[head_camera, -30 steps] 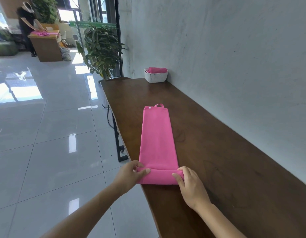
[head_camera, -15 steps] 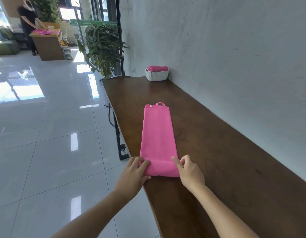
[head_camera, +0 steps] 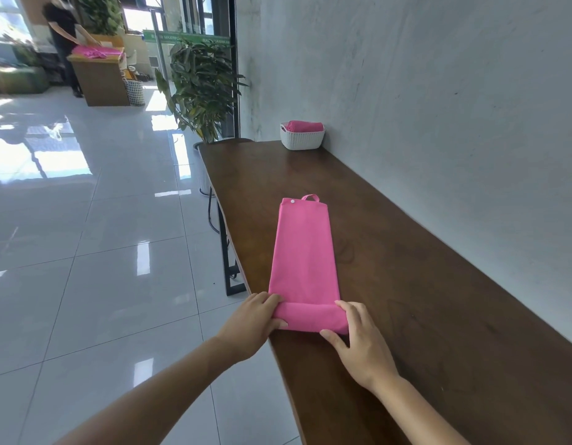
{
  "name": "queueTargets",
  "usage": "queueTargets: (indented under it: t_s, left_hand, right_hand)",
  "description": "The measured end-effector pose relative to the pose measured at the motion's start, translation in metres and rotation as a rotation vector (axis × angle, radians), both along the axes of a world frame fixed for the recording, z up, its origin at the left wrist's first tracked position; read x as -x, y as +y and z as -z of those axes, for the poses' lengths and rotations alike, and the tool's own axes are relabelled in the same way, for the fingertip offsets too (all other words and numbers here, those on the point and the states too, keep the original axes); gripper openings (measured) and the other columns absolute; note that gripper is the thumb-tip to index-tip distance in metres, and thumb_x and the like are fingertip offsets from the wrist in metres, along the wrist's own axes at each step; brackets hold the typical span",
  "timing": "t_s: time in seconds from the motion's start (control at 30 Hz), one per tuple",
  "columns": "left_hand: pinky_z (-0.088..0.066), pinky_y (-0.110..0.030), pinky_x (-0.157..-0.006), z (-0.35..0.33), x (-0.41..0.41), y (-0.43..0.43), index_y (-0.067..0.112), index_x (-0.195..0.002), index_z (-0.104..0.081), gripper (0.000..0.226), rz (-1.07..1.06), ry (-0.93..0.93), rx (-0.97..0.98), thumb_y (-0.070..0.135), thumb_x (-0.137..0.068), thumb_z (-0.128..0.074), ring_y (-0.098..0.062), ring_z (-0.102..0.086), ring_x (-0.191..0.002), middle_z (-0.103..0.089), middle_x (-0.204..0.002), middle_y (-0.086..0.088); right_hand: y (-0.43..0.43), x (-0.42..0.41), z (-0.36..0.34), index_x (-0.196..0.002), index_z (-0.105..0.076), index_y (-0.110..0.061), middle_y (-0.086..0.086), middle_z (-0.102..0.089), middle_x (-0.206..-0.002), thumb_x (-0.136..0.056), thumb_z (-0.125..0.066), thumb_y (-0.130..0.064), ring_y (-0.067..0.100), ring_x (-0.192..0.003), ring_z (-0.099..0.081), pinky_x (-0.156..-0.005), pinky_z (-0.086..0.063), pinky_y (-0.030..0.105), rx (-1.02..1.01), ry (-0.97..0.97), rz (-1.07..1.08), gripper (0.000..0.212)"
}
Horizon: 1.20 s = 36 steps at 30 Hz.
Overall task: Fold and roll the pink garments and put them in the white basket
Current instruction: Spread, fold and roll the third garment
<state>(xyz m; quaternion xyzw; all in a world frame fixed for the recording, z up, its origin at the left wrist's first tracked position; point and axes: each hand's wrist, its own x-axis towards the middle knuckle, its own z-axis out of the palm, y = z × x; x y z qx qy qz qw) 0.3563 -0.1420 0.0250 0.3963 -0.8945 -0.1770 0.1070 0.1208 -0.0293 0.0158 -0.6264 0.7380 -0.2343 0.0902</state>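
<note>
A pink garment (head_camera: 302, 252), folded into a long narrow strip, lies lengthwise on the dark wooden table (head_camera: 406, 284). Its near end is rolled into a short roll (head_camera: 310, 317). My left hand (head_camera: 252, 322) grips the roll's left end, thumb under and fingers over it. My right hand (head_camera: 358, 338) holds the right end the same way. The strip's far end shows a small loop and a white snap. The white basket (head_camera: 302, 139) stands at the table's far end by the wall, with a rolled pink garment (head_camera: 305, 126) inside.
A grey wall runs along the table's right side. The table's left edge drops to a glossy tiled floor. A potted plant (head_camera: 202, 88) stands past the far end. Far back, a person (head_camera: 61, 36) works at another counter with pink cloth.
The roll has advanced a little up the strip and grown thicker. Both hands shifted their hold on the roll's ends, fingers now over the top.
</note>
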Motion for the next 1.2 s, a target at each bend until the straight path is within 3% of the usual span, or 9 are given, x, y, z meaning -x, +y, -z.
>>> queueTargets:
  t_s: [0.17,0.3,0.43,0.6,0.73,0.83,0.93,1.1,1.2]
  left_hand:
    - [-0.050,-0.033,-0.089,-0.006,-0.005,0.001,0.024,-0.136,-0.050,0.046,0.022,-0.019,-0.169,0.054,-0.102,-0.047,-0.019,-0.056,-0.102,-0.059,-0.118,0.000]
    - [-0.056,-0.039,-0.087,-0.011,-0.004,-0.002,0.026,-0.120,-0.058,0.040,-0.001,0.035,-0.349,0.059,-0.098,-0.051,-0.020,-0.062,-0.095,-0.064,-0.108,0.002]
    - [-0.060,-0.041,-0.084,-0.009,0.005,-0.007,0.030,-0.113,-0.062,0.044,-0.181,0.199,-0.468,0.067,-0.090,-0.059,-0.017,-0.065,-0.094,-0.065,-0.105,0.004]
    - [-0.055,-0.027,-0.083,-0.008,0.013,0.002,0.029,-0.112,-0.064,0.035,-0.321,0.278,-0.134,0.058,-0.091,-0.064,-0.005,-0.055,-0.089,-0.055,-0.105,0.011]
    - [-0.052,-0.030,-0.089,-0.002,0.016,0.007,0.026,-0.108,-0.064,0.021,-0.218,0.341,0.106,0.043,-0.097,-0.060,-0.008,-0.052,-0.099,-0.057,-0.108,0.012]
    - [-0.051,-0.030,-0.095,0.007,0.014,0.008,0.023,-0.120,-0.062,0.036,-0.082,0.221,0.258,0.049,-0.095,-0.060,-0.014,-0.051,-0.111,-0.059,-0.118,0.008]
    - [-0.056,-0.034,-0.089,0.016,0.012,0.005,0.020,-0.125,-0.059,0.050,0.012,0.104,0.402,0.053,-0.088,-0.067,-0.019,-0.056,-0.110,-0.061,-0.119,0.002]
    - [-0.060,-0.035,-0.083,0.018,0.016,-0.003,0.016,-0.125,-0.056,0.046,0.058,0.026,0.466,0.045,-0.091,-0.069,-0.022,-0.060,-0.104,-0.063,-0.117,-0.002]
    - [-0.057,-0.034,-0.077,0.015,0.019,-0.010,0.016,-0.111,-0.059,0.032,0.092,0.002,0.508,0.045,-0.100,-0.054,-0.019,-0.058,-0.088,-0.064,-0.104,0.000]
  right_hand:
    - [0.010,0.001,0.001,-0.148,-0.038,-0.031,-0.017,-0.036,-0.143,-0.082,-0.022,-0.087,-0.002,-0.118,-0.043,-0.084,-0.043,0.013,0.001,-0.018,-0.009,0.088]
    - [0.014,0.003,-0.002,-0.138,-0.048,-0.033,-0.022,-0.050,-0.127,-0.084,-0.037,-0.085,-0.001,-0.111,-0.053,-0.083,-0.045,0.012,0.003,-0.168,0.025,0.076]
    - [0.005,0.008,-0.018,-0.110,-0.060,-0.036,-0.023,-0.061,-0.106,-0.081,-0.056,-0.075,0.000,-0.095,-0.061,-0.067,-0.047,0.013,-0.020,-0.296,0.067,0.049]
    - [-0.015,0.012,-0.025,-0.094,-0.063,-0.030,-0.012,-0.059,-0.097,-0.081,-0.056,-0.078,0.004,-0.086,-0.059,-0.064,-0.046,0.021,-0.132,-0.290,0.112,0.049]
    - [-0.027,0.014,-0.028,-0.091,-0.060,-0.026,-0.007,-0.063,-0.094,-0.079,-0.049,-0.084,0.009,-0.084,-0.061,-0.059,-0.044,0.022,-0.227,-0.298,0.155,0.060]
    - [-0.035,0.013,-0.031,-0.090,-0.054,-0.025,-0.007,-0.063,-0.091,-0.082,-0.045,-0.084,0.010,-0.080,-0.061,-0.056,-0.042,0.025,-0.275,-0.253,0.188,0.060]
    - [-0.041,0.010,-0.036,-0.096,-0.053,-0.025,-0.008,-0.061,-0.092,-0.083,-0.041,-0.085,0.009,-0.079,-0.059,-0.054,-0.040,0.026,-0.306,-0.155,0.238,0.063]
    - [-0.041,0.002,-0.030,-0.092,-0.050,-0.025,-0.010,-0.055,-0.087,-0.093,-0.040,-0.071,0.003,-0.070,-0.051,-0.050,-0.031,0.016,-0.010,0.121,0.281,0.046]
    - [-0.039,0.001,-0.014,-0.104,-0.058,-0.027,-0.011,-0.060,-0.097,-0.099,-0.031,-0.061,0.003,-0.082,-0.052,-0.059,-0.035,0.010,0.105,0.191,0.174,0.043]
